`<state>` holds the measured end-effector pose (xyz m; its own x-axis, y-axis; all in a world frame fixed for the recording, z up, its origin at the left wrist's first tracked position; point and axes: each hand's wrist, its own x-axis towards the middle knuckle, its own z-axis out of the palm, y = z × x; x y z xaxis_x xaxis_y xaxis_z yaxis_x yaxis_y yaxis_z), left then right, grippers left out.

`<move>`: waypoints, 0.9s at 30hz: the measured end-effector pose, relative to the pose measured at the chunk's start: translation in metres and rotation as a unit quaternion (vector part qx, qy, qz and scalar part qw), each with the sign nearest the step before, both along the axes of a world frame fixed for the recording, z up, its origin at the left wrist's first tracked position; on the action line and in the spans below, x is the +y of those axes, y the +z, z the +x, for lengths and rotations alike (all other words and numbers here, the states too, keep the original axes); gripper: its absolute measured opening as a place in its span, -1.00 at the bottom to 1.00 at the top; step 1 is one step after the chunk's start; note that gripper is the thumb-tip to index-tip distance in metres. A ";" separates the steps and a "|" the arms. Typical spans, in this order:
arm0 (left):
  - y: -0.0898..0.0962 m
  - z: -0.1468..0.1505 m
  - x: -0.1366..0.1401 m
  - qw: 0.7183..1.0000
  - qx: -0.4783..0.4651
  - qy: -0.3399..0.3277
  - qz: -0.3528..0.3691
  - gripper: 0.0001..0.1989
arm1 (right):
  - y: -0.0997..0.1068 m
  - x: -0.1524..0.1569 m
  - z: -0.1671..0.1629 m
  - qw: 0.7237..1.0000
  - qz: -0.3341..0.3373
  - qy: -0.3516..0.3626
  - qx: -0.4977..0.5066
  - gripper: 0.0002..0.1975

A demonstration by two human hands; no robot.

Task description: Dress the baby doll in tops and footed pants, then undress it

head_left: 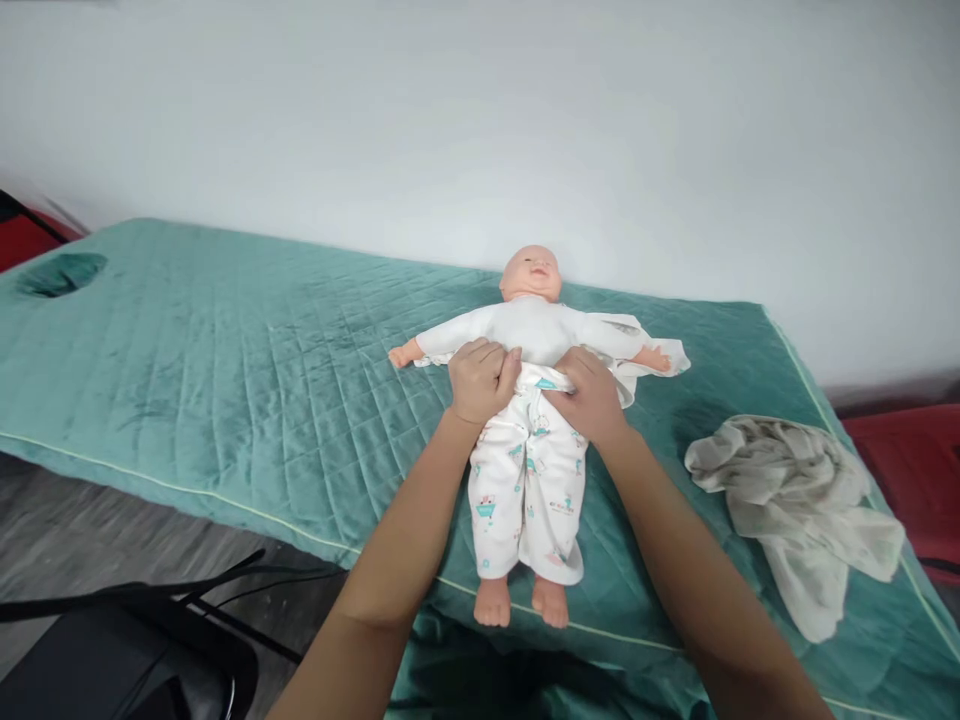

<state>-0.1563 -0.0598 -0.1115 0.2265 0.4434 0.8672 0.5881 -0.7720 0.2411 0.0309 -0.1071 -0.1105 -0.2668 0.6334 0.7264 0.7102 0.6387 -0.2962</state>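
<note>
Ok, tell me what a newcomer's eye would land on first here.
First, the bald doll, lying face up mid-picture on the green quilted cover. Then the left-hand grip and right-hand grip on the waistband of its printed pants. Lastly, the crumpled pale cloth at the picture's right.

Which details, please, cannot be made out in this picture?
In the head view:
Printed pants: waistband sides, covered by the left hand and right hand.
White cloth: middle, hidden beneath the baby doll.
Lettering on the pants: too small to read.
Red item, right: cut off by the edge.
</note>
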 end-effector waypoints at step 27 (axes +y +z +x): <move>-0.021 -0.034 -0.075 0.956 -0.079 0.048 -0.279 -0.78 | -0.008 -0.011 0.010 0.988 0.003 -0.127 -0.088 -0.77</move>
